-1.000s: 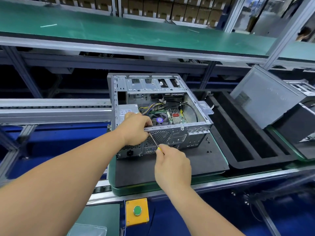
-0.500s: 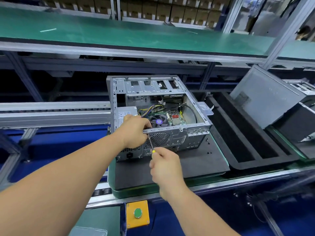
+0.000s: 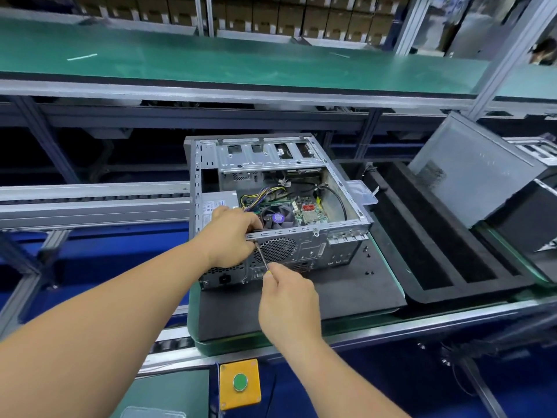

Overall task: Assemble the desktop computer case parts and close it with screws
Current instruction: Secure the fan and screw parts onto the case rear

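Lying open-side-up on a dark mat [image 3: 346, 297] at frame centre, the case [image 3: 316, 245] showed its board and fan. Left hand [image 3: 232, 236] gripped the near top edge of the rear panel, fingers curled over it. Right hand [image 3: 286, 300] pinched a screwdriver [image 3: 261, 257], tip against the panel beside the fan grille.

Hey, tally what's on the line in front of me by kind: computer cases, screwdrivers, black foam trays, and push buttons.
Computer cases: 2, the open case and the closed case at right
Screwdrivers: 1, the screwdriver in the right hand
Black foam trays: 1, the foam tray
Push buttons: 1, the green button
Total: 5
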